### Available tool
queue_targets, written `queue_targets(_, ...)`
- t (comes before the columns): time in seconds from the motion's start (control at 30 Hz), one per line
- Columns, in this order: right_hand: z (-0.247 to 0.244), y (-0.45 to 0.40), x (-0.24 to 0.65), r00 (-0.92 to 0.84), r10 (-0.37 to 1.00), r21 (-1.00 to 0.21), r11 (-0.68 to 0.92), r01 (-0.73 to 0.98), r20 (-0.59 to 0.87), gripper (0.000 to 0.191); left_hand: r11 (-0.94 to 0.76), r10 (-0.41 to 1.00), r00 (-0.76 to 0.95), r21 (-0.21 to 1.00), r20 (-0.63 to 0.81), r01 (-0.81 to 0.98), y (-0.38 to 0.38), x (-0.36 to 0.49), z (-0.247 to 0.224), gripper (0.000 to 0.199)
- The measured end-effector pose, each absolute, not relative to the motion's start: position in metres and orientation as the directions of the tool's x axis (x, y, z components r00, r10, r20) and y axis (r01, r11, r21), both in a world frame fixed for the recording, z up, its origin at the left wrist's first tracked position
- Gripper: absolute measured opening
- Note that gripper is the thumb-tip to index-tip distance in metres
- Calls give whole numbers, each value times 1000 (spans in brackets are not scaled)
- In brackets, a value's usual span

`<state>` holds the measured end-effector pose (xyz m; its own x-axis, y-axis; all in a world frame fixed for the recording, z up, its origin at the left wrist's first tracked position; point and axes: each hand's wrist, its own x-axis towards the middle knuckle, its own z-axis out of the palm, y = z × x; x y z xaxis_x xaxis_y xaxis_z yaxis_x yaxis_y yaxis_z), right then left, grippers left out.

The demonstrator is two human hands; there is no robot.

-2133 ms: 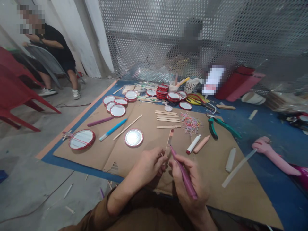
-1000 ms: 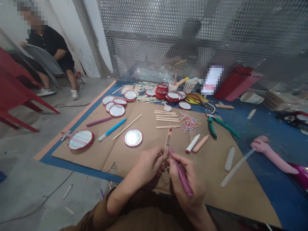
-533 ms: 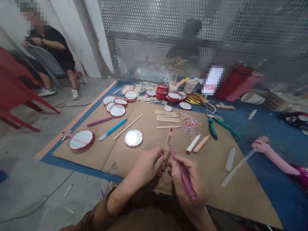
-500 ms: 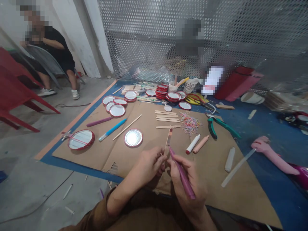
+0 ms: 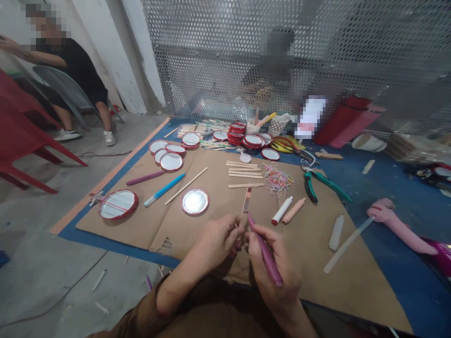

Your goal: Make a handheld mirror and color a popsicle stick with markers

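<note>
My left hand [image 5: 218,244] pinches a wooden craft stick [image 5: 244,206] that stands nearly upright above my fingers, its lower end hidden by them. My right hand [image 5: 273,256] grips a slim purple marker [image 5: 268,258], whose tip sits right by the stick. The hands are close together over a brown cardboard sheet [image 5: 218,202]. A round mirror with a red rim [image 5: 195,202] lies just beyond my left hand. A white tube [image 5: 282,210] and a peach-coloured tube [image 5: 293,211] lie to the right of the stick.
Several red-rimmed mirrors [image 5: 171,162], craft sticks [image 5: 244,170], loose rubber bands [image 5: 277,180] and green-handled pliers [image 5: 312,184] lie around on the cardboard and blue mat [image 5: 398,244]. A seated person [image 5: 72,61] and red plastic chairs [image 5: 21,136] are at the left, with a perforated metal screen [image 5: 225,61] behind.
The seated person's arm has stretched out towards the upper left. My hands, the stick and the marker have shifted only slightly.
</note>
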<state>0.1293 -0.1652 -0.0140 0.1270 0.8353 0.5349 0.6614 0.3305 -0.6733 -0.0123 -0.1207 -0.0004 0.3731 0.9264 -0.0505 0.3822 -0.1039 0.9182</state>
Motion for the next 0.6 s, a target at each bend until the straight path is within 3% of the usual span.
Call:
queue_targets(0.13, -14, -167, 129, 191, 840, -716, 288, 636, 508, 15, -80, 921, 384, 930, -69, 360, -121, -12, -1, 17)
queue_targets(0.3, -13, -165, 129, 106, 838, -673, 348, 653, 536, 15, -148, 932, 363, 895, -16, 420, -121, -13, -1, 15)
queue_targets(0.6, -15, -163, 131, 74, 832, -649, 369, 666, 549, 15, -122, 924, 381, 927, -24, 355, -121, -12, -2, 17)
